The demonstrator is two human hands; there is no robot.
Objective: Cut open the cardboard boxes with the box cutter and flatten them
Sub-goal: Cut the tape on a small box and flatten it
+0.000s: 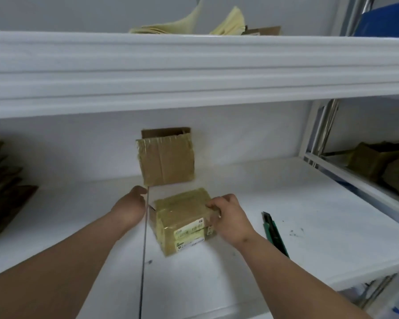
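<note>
The right hand [230, 217] grips the taped box [182, 217] on the shelf [320, 226], the box cutter [275, 233] lies just beside its wrist, long axis pointing away, so that hand's nearer, while the left hand [129, 208] pinches a thin strip [144, 238].

Bare shelf surface [320, 203] lies open to the right beyond the box cutter [275, 233]. The upper shelf [194, 70] overhangs low. Far back stands an opened box [166, 157]; flattened cardboard [0, 187] crowds the left.
</note>
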